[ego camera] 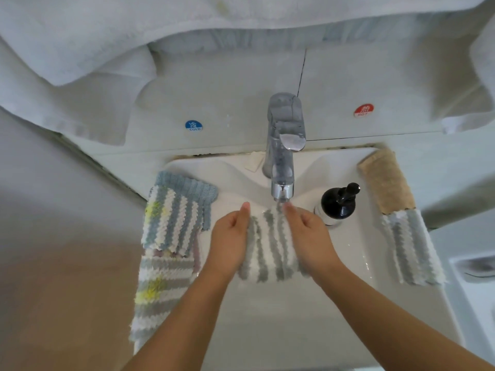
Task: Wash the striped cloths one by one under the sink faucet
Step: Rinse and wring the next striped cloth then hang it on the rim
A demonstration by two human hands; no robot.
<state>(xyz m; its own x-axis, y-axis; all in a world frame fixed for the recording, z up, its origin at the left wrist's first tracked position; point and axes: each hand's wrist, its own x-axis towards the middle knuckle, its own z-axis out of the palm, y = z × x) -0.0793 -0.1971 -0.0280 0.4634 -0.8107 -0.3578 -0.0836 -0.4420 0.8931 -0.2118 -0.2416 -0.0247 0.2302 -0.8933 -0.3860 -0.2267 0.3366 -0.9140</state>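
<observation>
While water is running from the faucet (pixel 281 183), the left hand (pixel 230 236) and right hand (pixel 308 236) are gripping the grey striped cloth (pixel 270 250) mid-frame; rubbing gently and turning it should help.

Both bare forearms reach in from the near edge of the sink and converge toward its middle. The left hand (pixel 230 242) is turned palm inward, its thumb stretched forward and its fingers curled under out of sight, its grip closed on the left side of the grey-and-white striped cloth (pixel 270 247). The right hand (pixel 312 241) mirrors it, palm facing left, thumb pointing forward, fingers wrapped beneath the cloth's right side. The hands sit level, just apart.
</observation>
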